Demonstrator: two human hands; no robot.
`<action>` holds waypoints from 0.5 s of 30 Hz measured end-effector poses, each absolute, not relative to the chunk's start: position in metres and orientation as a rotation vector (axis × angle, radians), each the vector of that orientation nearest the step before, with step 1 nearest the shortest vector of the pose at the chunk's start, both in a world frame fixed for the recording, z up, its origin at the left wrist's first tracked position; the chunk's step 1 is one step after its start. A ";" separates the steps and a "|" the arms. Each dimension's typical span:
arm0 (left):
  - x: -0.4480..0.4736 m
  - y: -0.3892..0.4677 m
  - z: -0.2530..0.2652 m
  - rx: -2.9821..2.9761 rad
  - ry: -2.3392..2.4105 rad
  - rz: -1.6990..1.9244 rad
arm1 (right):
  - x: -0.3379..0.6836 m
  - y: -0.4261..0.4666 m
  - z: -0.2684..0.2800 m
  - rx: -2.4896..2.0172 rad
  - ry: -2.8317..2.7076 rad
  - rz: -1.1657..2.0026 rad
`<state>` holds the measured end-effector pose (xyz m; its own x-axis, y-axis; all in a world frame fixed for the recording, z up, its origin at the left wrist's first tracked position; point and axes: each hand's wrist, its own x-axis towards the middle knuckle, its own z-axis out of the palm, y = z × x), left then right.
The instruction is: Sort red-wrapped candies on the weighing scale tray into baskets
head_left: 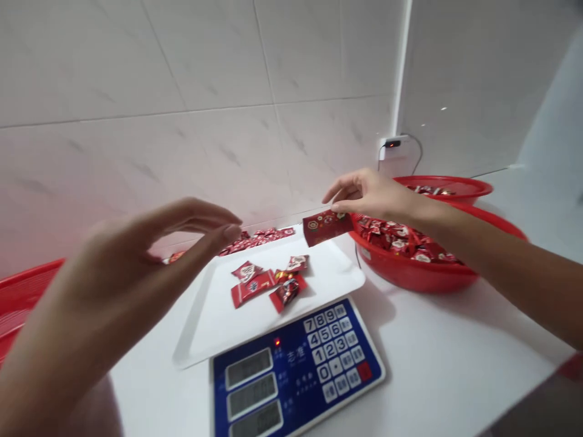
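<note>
My right hand (371, 193) pinches a flat red printed packet (327, 227) between thumb and fingers, above the back right of the white scale tray (207, 321). My left hand (150, 255) hovers over the tray's left side, fingers stretched out and thumb near the index finger, with nothing visible in it. On the tray lie several red wrapped candies (247, 272) and a longer red packet (253, 287). The tray sits on a digital scale with a blue keypad panel (296, 370). Its display figures are too dim to read.
A red basket (410, 276) full of red wrapped pieces stands right of the tray, with another red basket (478, 187) behind it. Several small red packets (259, 240) lie along the wall. A red basket (34, 279) is at far left. A wall socket (394, 147) has cables.
</note>
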<state>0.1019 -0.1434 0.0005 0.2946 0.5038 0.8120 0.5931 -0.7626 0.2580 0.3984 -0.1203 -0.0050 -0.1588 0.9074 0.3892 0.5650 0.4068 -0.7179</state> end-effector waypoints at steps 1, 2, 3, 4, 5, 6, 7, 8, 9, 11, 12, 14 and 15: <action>0.101 -0.144 0.002 -2.441 -1.079 -1.413 | 0.383 -0.116 -0.009 -1.228 -1.859 0.599; 0.101 -0.144 0.003 -2.438 -1.102 -1.361 | 0.369 -0.111 -0.014 -1.228 -1.884 0.655; 0.101 -0.144 0.003 -2.443 -1.108 -1.338 | 0.356 -0.106 -0.020 -1.256 -1.918 0.684; 0.102 -0.144 0.002 -2.459 -1.100 -1.337 | 0.345 -0.102 -0.026 -1.299 -1.953 0.682; 0.102 -0.143 0.002 -2.486 -1.092 -1.328 | 0.337 -0.097 -0.032 -1.339 -1.973 0.648; 0.102 -0.143 0.001 -2.514 -1.090 -1.318 | 0.332 -0.095 -0.037 -1.358 -1.971 0.593; 0.103 -0.143 0.001 -2.538 -1.089 -1.316 | 0.330 -0.094 -0.040 -1.342 -1.948 0.531; 0.103 -0.144 0.000 -2.557 -1.094 -1.318 | 0.331 -0.095 -0.041 -1.296 -1.908 0.482; 0.103 -0.144 0.000 -2.569 -1.106 -1.326 | 0.334 -0.098 -0.040 -1.237 -1.849 0.447; 0.103 -0.146 0.001 -2.574 -1.137 -1.359 | 0.345 -0.109 -0.032 -1.129 -1.704 0.412; 0.103 -0.147 0.001 -2.568 -1.146 -1.374 | 0.352 -0.116 -0.027 -1.092 -1.629 0.397; 0.104 -0.149 0.002 -2.551 -1.147 -1.386 | 0.365 -0.129 -0.018 -1.038 -1.524 0.357; 0.104 -0.150 0.002 -2.543 -1.142 -1.383 | 0.370 -0.134 -0.015 -1.022 -1.501 0.324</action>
<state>0.1043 -0.1502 0.0022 0.3360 0.5864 0.7371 0.6130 -0.7303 0.3016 0.3702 -0.1343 -0.0150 0.1192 0.7422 0.6595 0.4038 0.5706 -0.7151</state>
